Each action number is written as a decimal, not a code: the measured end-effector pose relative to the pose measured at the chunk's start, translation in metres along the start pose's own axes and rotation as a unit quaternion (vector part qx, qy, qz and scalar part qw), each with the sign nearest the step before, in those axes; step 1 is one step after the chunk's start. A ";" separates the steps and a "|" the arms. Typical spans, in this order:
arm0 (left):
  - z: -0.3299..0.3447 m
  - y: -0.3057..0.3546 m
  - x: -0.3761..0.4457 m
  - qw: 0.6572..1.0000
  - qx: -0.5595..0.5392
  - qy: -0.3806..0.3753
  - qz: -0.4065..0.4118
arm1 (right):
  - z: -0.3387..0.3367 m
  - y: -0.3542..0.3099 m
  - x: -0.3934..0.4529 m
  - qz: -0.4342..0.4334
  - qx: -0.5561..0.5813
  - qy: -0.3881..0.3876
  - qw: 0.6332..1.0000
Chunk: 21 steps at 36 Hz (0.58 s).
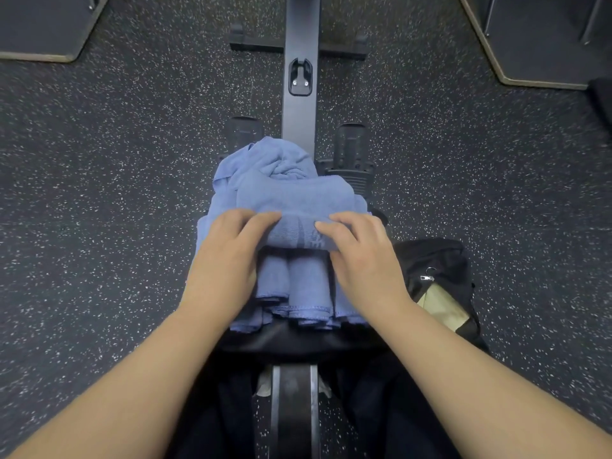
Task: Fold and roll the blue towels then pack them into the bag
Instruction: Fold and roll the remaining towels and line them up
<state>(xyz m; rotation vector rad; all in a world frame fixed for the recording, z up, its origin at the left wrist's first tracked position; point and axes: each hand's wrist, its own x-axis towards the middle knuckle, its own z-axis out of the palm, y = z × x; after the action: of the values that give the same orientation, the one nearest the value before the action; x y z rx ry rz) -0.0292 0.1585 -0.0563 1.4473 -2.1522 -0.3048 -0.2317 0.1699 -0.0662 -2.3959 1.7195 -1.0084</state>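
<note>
We see a soft blue terry towel [294, 197] lying on the black padded seat [298, 339] of a rowing machine, its near edge turned into a roll whose long axis runs left to right across the view. Beneath it, three finished blue towel rolls [298, 286] lie side by side, their long axes pointing away from us and their hemmed ends facing us. Beyond, a crumpled blue towel [265, 160] is heaped toward the machine's dark metal rail [301, 94]. To the right of the seat, on the floor, sits a black fabric bag [433, 270], open, with something pale tan showing inside.

The floor is dark rubber flecked with white [116, 160]. Two black footrests [351, 144] flank the rail, and dark platforms with pale edges [530, 44] fill the upper corners.

Our left hand [228, 256] and right hand [364, 256] rest on the ends of the crosswise roll, fingers curled over its top and pressing into the cloth, fingertips pointing inward toward each other.
</note>
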 end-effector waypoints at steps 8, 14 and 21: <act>-0.012 0.004 -0.015 0.999 -0.003 0.017 0.033 | -0.016 -0.007 -0.011 -0.028 -0.004 -0.002 1.000; -0.022 0.013 -0.030 0.999 -0.006 -0.004 0.034 | -0.032 -0.018 -0.024 -0.017 -0.003 -0.032 0.999; -0.031 0.021 -0.042 0.998 0.002 -0.033 0.050 | -0.044 -0.025 -0.041 0.001 0.006 -0.106 0.994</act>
<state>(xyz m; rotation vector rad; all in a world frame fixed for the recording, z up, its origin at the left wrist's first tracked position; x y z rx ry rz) -0.0168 0.2085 -0.0337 1.3427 -2.2710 -0.3157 -0.2404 0.2299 -0.0416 -2.3939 1.6371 -0.7288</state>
